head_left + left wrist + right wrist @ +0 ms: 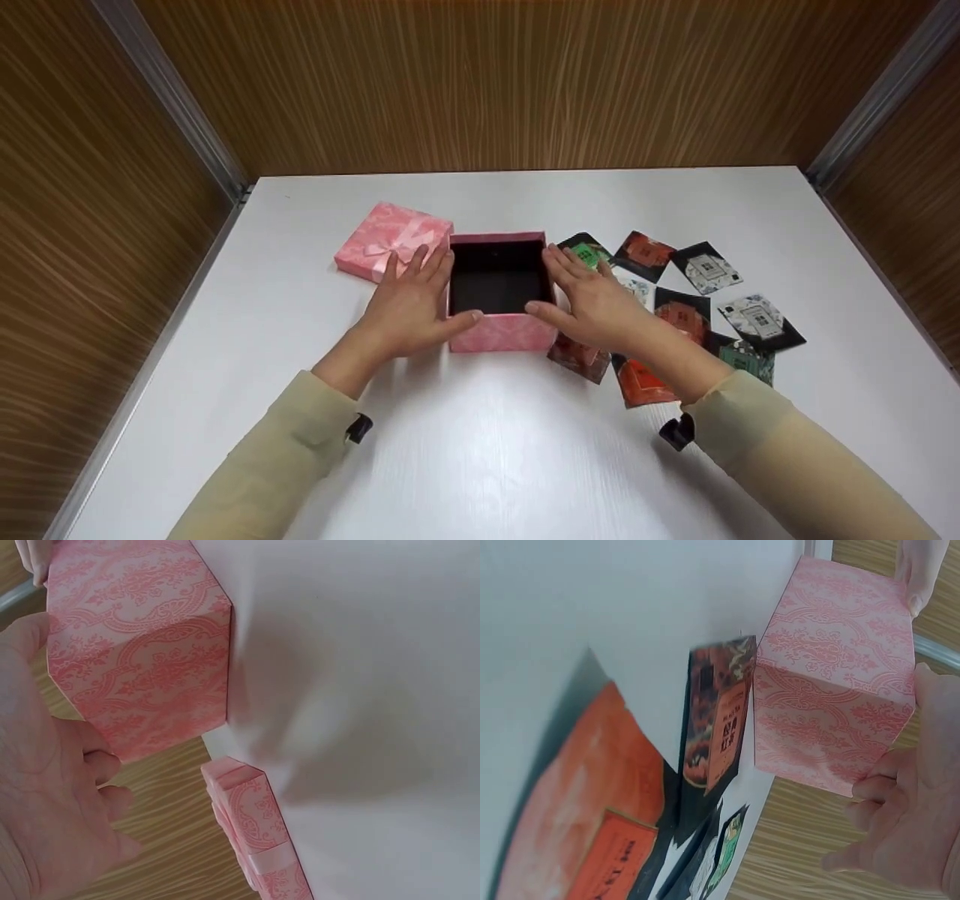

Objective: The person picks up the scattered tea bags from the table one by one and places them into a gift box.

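Note:
A pink patterned box (pixel 499 334) with a dark inside stands open-topped in the middle of the white table, nothing visible in it. My left hand (pixel 411 311) lies along its left side, fingers extended, thumb by the front corner. On the opposite side my right hand (pixel 600 304) mirrors this, fingertips touching the upper rim. Both wrist views show the patterned box wall (pixel 150 637) and fingers at its top edge. The pink lid (pixel 375 236), tied with a ribbon bow, lies to the left, partly behind my left fingers.
Several flat printed sachets, among them a white-and-black one (pixel 761 321) and an orange one (pixel 646 384), lie scattered right of the box. Some overlap, and my right hand and forearm hide parts of them. Wood-grain panels (pixel 480 90) enclose the table's back and sides.

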